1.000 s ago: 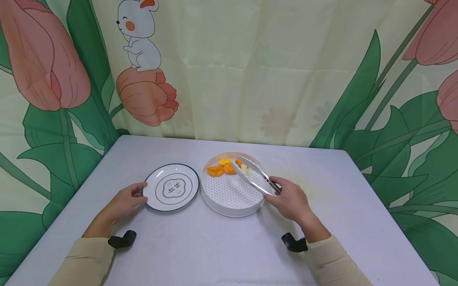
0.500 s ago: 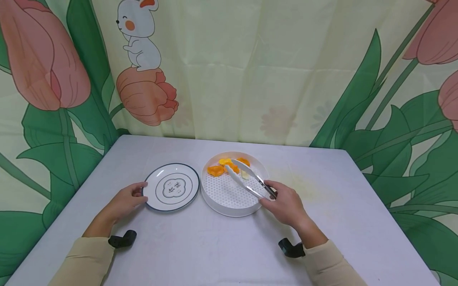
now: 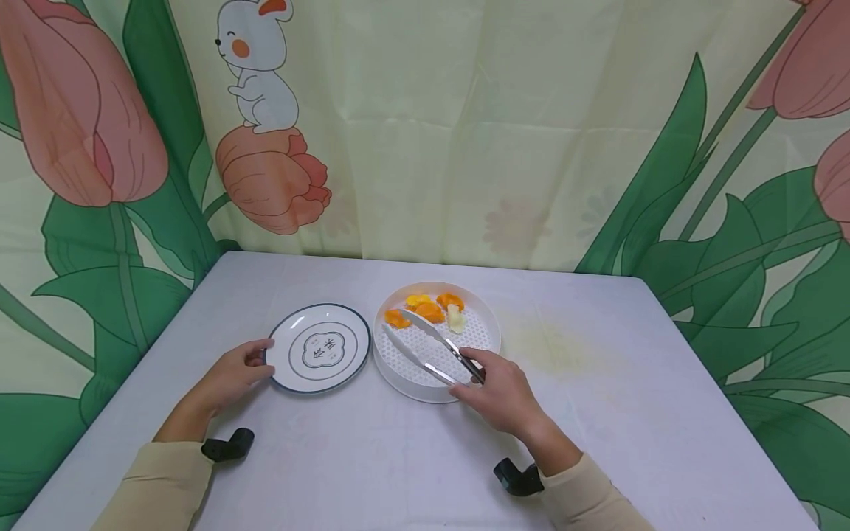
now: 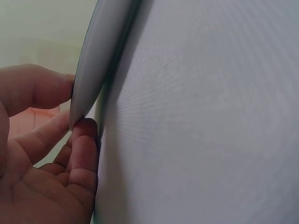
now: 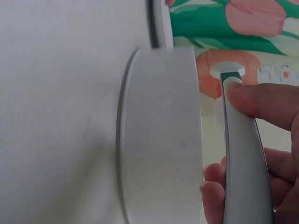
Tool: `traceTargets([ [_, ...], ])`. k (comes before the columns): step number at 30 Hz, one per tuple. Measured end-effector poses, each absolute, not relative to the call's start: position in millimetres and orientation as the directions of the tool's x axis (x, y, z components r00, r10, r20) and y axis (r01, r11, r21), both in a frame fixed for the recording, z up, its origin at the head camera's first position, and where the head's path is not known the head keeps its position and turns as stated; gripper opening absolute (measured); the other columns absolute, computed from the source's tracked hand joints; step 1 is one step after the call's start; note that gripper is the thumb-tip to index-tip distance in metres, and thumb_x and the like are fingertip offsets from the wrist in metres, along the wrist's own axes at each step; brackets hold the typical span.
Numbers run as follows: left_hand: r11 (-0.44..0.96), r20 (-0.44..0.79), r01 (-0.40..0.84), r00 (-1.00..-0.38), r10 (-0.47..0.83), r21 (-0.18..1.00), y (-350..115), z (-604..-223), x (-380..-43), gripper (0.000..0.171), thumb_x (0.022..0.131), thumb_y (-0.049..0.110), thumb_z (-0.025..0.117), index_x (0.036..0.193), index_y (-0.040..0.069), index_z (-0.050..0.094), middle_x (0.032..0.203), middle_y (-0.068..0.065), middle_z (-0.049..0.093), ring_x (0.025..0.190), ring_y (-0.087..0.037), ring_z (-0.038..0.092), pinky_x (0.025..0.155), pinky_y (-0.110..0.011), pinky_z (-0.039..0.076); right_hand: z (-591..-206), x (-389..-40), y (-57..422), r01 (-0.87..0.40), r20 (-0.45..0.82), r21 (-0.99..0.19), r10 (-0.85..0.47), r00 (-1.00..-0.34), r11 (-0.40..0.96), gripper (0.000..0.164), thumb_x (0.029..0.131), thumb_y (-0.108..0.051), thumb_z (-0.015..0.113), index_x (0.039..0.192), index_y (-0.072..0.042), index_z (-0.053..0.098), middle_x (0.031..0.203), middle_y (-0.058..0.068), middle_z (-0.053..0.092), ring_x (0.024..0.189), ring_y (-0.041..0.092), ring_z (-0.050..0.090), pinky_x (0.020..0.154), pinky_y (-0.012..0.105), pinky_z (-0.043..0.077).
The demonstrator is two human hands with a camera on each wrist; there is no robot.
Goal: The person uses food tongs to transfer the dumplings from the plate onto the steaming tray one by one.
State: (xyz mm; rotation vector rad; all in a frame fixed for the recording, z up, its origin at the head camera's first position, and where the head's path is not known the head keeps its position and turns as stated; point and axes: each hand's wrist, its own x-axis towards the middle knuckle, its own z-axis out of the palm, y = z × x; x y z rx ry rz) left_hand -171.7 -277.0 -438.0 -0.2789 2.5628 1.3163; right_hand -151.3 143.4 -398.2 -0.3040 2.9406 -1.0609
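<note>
My left hand (image 3: 234, 375) pinches the left rim of a white plate (image 3: 323, 380) with a dark blue edge. In the left wrist view its thumb lies on the plate (image 4: 99, 51) from above, with fingers beneath the rim. My right hand (image 3: 496, 391) grips metal tongs (image 3: 430, 330), arms spread apart, over a round white perforated tray (image 3: 406, 388). The tong tips are near an orange piece (image 3: 393, 318) at the tray's left; contact cannot be told. Other orange pieces (image 3: 450, 300), a yellow piece (image 3: 417, 300) and a pale piece (image 3: 455, 318) lie toward the tray's back.
The plate stands close beside the tray on a table with a white cloth (image 3: 372, 464). Behind it hangs a curtain (image 3: 425, 162) printed with tulips and a rabbit. A faint yellowish stain (image 3: 551, 350) marks the cloth right of the tray.
My right hand has moved left with the tongs, whose tips went from the pale piece to the leftmost orange piece. The pale piece stays in the tray. My left hand and the plate have not moved.
</note>
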Motion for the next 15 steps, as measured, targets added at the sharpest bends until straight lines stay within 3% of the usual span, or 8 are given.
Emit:
traceTargets([
  [6,0.572,-0.302,-0.277,-0.952,-0.053,0.772,-276,-437,-171,0.068,0.097,0.017,0.061,0.154,-0.003,0.029,0.149,-0.034,0.03,0.13,-0.046,0.035,0.109,-0.059,0.035,-400,-147,134,-0.237,0.108,-0.643,-0.22,-0.97,0.728,0.059,0.078,-0.029,0.083,0.132,-0.011,0.065,0.12,0.001,0.067,0.102,0.022,0.059,0.087,0.041,0.049],
  [12,0.567,-0.307,-0.286,-0.95,-0.06,0.773,-277,-438,-171,0.068,0.097,0.017,0.061,0.154,-0.003,0.029,0.149,-0.033,0.031,0.13,-0.046,0.035,0.109,-0.059,0.035,-400,-144,123,-0.252,0.084,-0.68,-0.268,-0.96,0.689,0.066,0.077,-0.035,0.085,0.134,-0.01,0.064,0.105,0.003,0.066,0.091,0.018,0.056,0.077,0.036,0.049],
  [15,0.57,-0.307,-0.286,-0.95,-0.063,0.77,-277,-438,-172,0.068,0.097,0.017,0.061,0.154,-0.003,0.029,0.148,-0.033,0.031,0.129,-0.045,0.035,0.109,-0.059,0.035,-401,-142,117,-0.271,0.085,-0.687,-0.296,-0.952,0.674,0.069,0.076,-0.038,0.086,0.135,-0.01,0.063,0.109,0.002,0.066,0.09,0.017,0.056,0.078,0.036,0.049],
])
